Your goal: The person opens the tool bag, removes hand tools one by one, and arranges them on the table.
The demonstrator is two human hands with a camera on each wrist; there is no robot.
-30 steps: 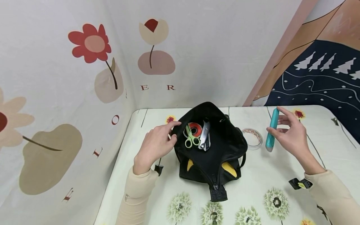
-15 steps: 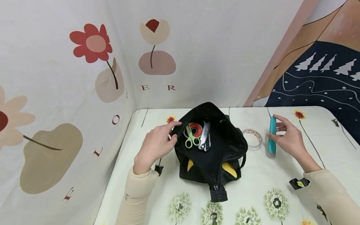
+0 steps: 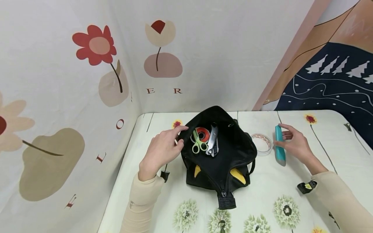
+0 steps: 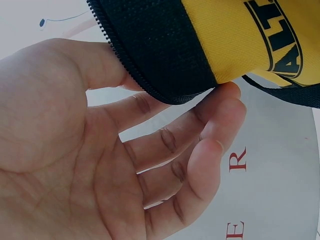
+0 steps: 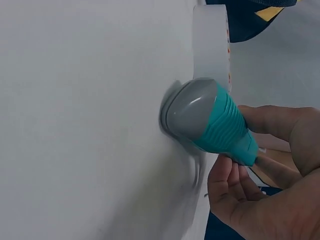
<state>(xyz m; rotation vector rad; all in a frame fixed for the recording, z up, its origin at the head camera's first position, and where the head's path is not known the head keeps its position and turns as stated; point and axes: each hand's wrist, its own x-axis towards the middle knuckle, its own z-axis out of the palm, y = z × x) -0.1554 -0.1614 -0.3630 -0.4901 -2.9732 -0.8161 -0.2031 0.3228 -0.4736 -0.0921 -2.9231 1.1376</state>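
My right hand (image 3: 297, 142) has lowered the pinched teal-and-grey tool (image 3: 280, 154) just beside the tape roll (image 3: 264, 152) — nearer, yet outside, the black bag (image 3: 214, 168) whose rim my left hand (image 3: 162, 145) pinches.

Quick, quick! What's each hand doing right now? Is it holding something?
Left hand: closed, holding the rim of the black-and-yellow zip bag.
Right hand: closed, pinching the teal-and-grey tool.
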